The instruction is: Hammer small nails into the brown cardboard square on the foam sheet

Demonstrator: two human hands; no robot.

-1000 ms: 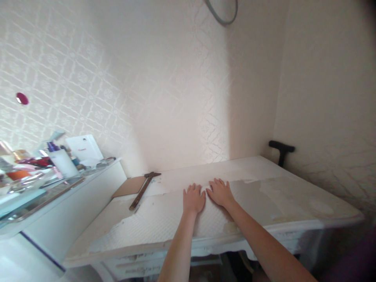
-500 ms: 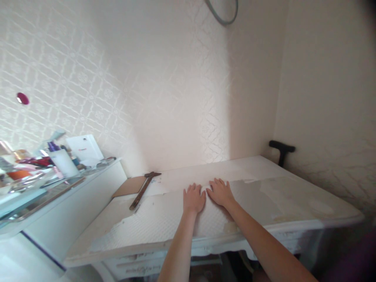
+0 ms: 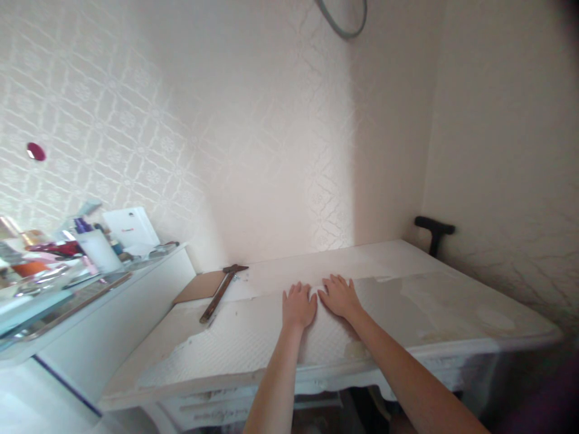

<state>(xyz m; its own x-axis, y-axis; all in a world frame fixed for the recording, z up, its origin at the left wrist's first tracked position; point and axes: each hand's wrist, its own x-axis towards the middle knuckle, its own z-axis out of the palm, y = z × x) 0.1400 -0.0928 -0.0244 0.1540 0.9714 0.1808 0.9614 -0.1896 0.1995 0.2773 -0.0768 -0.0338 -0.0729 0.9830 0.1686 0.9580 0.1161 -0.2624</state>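
Observation:
Both of my hands rest palm down on a white table [image 3: 470, 301] with a worn, patchy top. My left hand [image 3: 298, 305] lies near the middle, fingers stretched out over the edge of a textured whitish covering [image 3: 244, 337]. Close beside it, thumbs almost touching, my right hand [image 3: 339, 295] is spread flat. Neither hand holds anything. To the left of my hands a hammer [image 3: 219, 295] with a wooden handle lies across the table. Its head touches or sits near a brown board [image 3: 196, 287]. A few tiny metal bits lie by the hammer head, too small to name.
At the left a white cabinet [image 3: 113, 319] carries a crowd of bottles and small items, with a white box [image 3: 131, 228] leaning at the back. A black T-shaped handle [image 3: 434, 230] stands behind the table's right side. A grey cable [image 3: 346, 33] hangs on the patterned wall.

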